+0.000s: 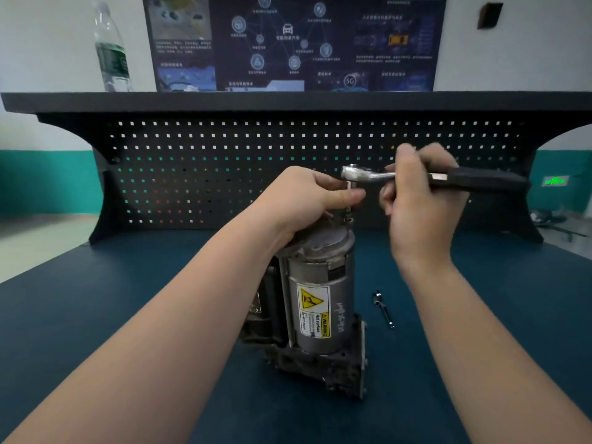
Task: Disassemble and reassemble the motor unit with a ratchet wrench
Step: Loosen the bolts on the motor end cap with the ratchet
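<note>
We judge that we are early or midway in the work: the motor unit [315,302] stands upright on the blue bench [96,315] between our forearms, still looking whole, while one long bolt [383,309] already lies on the bench just inside our right forearm, near the unit's base. That suggests one fastener is out and others remain, though we cannot tell whether this is the loosening or the refitting half. Our left hand [304,200] rests on top of the unit, palm down, its fingers closed around the thin shaft that drops from the wrench head to the top cover, thumb and forefinger pinching it to keep it steady. Our right hand [419,193] is raised just to the right of the left, wrist bent, fingers curled closed around the ratchet wrench [426,177] near the metal neck, with the black grip sticking out past the hand to the right. The wrench lies roughly level, its head directly above our left fingertips. Whether the socket is fully seated on a bolt we cannot see.
</note>
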Motion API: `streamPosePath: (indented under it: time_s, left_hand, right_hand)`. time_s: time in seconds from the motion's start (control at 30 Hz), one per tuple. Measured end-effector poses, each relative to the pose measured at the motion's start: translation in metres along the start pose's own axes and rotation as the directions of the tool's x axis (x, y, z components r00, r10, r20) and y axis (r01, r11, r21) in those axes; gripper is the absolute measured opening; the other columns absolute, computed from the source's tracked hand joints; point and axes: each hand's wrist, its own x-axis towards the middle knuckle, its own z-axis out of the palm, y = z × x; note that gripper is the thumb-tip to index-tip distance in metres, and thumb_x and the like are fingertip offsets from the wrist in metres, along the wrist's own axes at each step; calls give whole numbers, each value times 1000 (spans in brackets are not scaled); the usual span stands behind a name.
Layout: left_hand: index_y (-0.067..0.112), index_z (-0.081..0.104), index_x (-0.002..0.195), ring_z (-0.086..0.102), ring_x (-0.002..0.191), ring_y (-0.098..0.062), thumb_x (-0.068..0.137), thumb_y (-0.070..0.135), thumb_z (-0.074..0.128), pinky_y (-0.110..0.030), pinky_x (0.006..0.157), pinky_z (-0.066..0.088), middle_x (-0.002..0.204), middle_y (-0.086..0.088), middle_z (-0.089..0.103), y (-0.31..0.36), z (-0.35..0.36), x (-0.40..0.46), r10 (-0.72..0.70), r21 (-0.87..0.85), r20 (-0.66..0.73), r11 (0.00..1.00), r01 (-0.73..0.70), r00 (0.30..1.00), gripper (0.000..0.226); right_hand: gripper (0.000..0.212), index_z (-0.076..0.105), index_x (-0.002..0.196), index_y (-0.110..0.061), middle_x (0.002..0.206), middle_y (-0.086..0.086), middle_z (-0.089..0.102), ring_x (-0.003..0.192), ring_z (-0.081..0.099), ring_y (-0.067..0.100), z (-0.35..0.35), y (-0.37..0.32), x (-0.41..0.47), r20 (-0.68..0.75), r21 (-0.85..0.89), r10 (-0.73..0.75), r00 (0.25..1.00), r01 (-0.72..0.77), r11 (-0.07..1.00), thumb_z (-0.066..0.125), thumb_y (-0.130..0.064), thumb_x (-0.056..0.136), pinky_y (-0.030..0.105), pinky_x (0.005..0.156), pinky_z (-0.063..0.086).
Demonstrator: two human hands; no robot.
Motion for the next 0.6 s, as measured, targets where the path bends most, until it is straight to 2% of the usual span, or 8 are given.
streamPosePath:
  time_s: [0.07, 0.13, 0.17, 0.27, 0.33, 0.4, 0.53, 0.6]
  left_hand:
    - [27, 74, 77, 60, 54, 6, 77, 26, 77, -11, 52, 46, 63, 13, 70, -1, 0, -1, 37, 11, 33, 999, -37, 999, 4]
    - [26, 73, 78, 61, 56, 4, 82, 19, 73, -13, 53, 47, 63, 13, 70, -1, -2, -3, 60, -24, 114, 998, -58, 992, 7]
    - [25, 74, 82, 61, 59, 3, 85, 18, 70, -13, 55, 48, 67, 13, 70, -1, -3, -4, 66, -52, 162, 997, -59, 985, 9]
    - [22, 75, 91, 59, 60, 3, 91, 19, 64, -13, 59, 49, 71, 14, 70, 1, -5, -4, 38, -95, 205, 995, -19, 978, 11]
    - [21, 75, 86, 61, 58, 3, 89, 21, 67, -13, 58, 49, 69, 12, 71, 1, -3, -3, 9, -91, 161, 996, 5, 987, 8]
    - [22, 75, 82, 63, 62, 2, 85, 22, 71, -13, 59, 50, 72, 9, 73, -1, -1, -1, 7, -80, 117, 997, 2, 993, 5]
    - [21, 77, 85, 64, 67, 0, 80, 28, 76, -17, 70, 53, 79, 7, 75, -4, -2, 4, 11, -39, 56, 999, -9, 998, 8]
    - [21, 77, 86, 64, 67, 3, 79, 29, 77, -13, 66, 52, 75, 9, 75, -4, -1, 3, 27, -25, 42, 999, -26, 999, 10]
  right_hand:
    - [36, 45, 59, -8, 53, 4, 41, 50, 39, 9, 0, -2, -7, 237, -249, -448, 862, 499, 830, 52, -3, 94, 16, 54, 34]
    - [37, 41, 59, -11, 54, -1, 37, 52, 38, 4, 1, -3, -7, 330, -272, -549, 768, 634, 724, 52, -1, 93, 13, 57, 32]
    - [36, 39, 61, -15, 55, -5, 36, 54, 38, 1, 2, -3, -5, 297, -273, -512, 806, 586, 763, 52, -3, 93, 13, 57, 33]
    - [42, 45, 54, -22, 49, -4, 41, 43, 39, 8, 1, -7, 7, 6, 64, 99, 995, -99, 993, 52, -15, 95, 22, 44, 31]
    - [44, 52, 52, -19, 46, -2, 42, 37, 33, 9, -4, 0, 14, 44, 367, 538, 842, -515, 775, 51, -17, 96, 18, 39, 24]
    - [36, 49, 60, -13, 47, -3, 41, 37, 31, 7, -4, 4, 14, 84, 415, 614, 785, -588, 695, 50, -18, 96, 18, 39, 22]
    - [35, 43, 60, -16, 55, 2, 45, 48, 42, 14, 2, 0, 2, -9, 39, 156, 988, -156, 987, 52, -17, 94, 26, 45, 33]
    - [36, 40, 62, -12, 55, 4, 42, 54, 44, 12, 6, -2, -9, 31, -243, -140, 990, 143, 960, 51, -17, 95, 24, 54, 36]
